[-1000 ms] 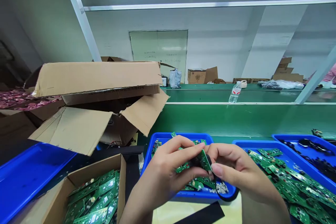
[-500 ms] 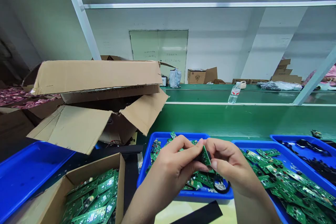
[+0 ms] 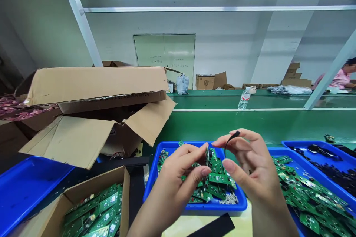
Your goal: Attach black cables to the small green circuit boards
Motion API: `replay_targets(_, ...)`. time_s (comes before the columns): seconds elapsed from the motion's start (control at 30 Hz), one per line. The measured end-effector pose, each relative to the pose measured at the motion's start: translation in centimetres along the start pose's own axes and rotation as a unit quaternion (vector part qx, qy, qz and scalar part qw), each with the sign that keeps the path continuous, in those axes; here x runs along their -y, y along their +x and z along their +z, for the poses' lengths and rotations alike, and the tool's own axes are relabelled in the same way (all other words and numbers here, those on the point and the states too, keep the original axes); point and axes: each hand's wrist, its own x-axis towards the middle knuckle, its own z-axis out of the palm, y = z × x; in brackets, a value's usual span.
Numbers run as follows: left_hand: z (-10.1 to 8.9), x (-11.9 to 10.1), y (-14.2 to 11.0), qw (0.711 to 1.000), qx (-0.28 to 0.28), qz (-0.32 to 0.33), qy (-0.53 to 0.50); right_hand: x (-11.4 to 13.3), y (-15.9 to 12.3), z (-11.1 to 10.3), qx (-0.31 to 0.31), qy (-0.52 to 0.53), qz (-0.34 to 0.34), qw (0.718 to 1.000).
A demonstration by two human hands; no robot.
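My left hand (image 3: 178,177) pinches a small green circuit board (image 3: 207,156) between thumb and fingertips; the board is turned nearly edge-on. A thin, curved black strip (image 3: 230,140) runs along the fingers of my right hand (image 3: 250,166). It seems caught between those fingers, while the thumb stands apart from them. Both hands are above a blue tray (image 3: 194,209) holding loose green circuit boards (image 3: 219,178) and a patch of small white bits (image 3: 229,199). The hands do not touch each other.
To the right, a blue tray (image 3: 294,216) holds many boards, with another tray (image 3: 286,143) of black parts behind. An open carton of boards (image 3: 126,192) stands left, below large cardboard flaps (image 3: 69,137). A black strip (image 3: 213,226) lies in front. A person (image 3: 338,77) sits far right.
My hands have moved apart. My right hand has left the board, opened its thumb away and risen with the black strip. The dark loop over the tray is gone from there.
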Motion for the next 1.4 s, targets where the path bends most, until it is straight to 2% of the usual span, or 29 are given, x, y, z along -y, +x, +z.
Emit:
replay_targets(0.07, 0.0, 0.1, 0.2, 0.999, 0.036, -0.021, 0.011, 0.1, -0.2, 0.3, -0.005, -0.044, 0.001, 0.999)
replay_targets(0.13, 0.1, 0.3, 0.3, 0.998, 0.048, -0.035, 0.018, 0.1, -0.3, 0.6, -0.004, -0.071, 0.002, 0.997)
replay_targets(0.47, 1.8, 0.7, 1.5, 0.997, 0.044, -0.064, -0.017, -0.8, 0.9, 0.2, 0.014, -0.111, 0.028, 0.993)
replay_targets(0.6, 2.6, 1.9, 2.1, 0.989, 0.036, -0.106, -0.097, -1.8, 1.3, -0.3, 0.018, -0.126, 0.042, 0.991)
replay_targets(0.67, 3.1, 2.9, 2.4, 0.965, 0.039, -0.167, -0.197, -2.2, 1.3, -0.9, 0.009, -0.123, 0.071, 0.99)
replay_targets(0.8, 4.1, 4.6, 3.0, 0.867, 0.063, -0.296, -0.397, -3.0, 1.4, -2.3, -0.005, -0.134, 0.097, 0.986)
replay_targets(0.87, 4.6, 5.4, 3.4, 0.839, 0.074, -0.321, -0.434, -3.6, 1.4, -2.6, -0.002, -0.135, 0.104, 0.985)
replay_targets(0.93, 4.8, 6.3, 3.8, 0.822, 0.074, -0.347, -0.445, -4.3, 1.3, -2.5, 0.006, -0.14, 0.118, 0.983)
replay_targets(1.0, 4.9, 7.1, 4.0, 0.828, 0.06, -0.359, -0.427, -5.0, 1.0, -2.1, 0.017, -0.155, 0.132, 0.979)
replay_targets(1.1, 4.7, 8.1, 4.1, 0.87, 0.041, -0.338, -0.356, -5.7, 0.3, -1.8, 0.036, -0.186, 0.145, 0.971)
replay_targets(1.17, 4.6, 8.5, 4.0, 0.885, 0.047, -0.327, -0.328, -5.9, -0.3, -1.7, 0.047, -0.189, 0.145, 0.97)
replay_targets(1.33, 4.2, 8.2, 3.7, 0.908, 0.032, -0.285, -0.307, -5.5, -1.5, -1.6, -0.013, -0.237, 0.185, 0.954)
replay_targets(1.4, 3.9, 7.7, 3.7, 0.915, 0.03, -0.274, -0.295, -5.0, -1.4, -1.4, -0.013, -0.28, 0.169, 0.945)
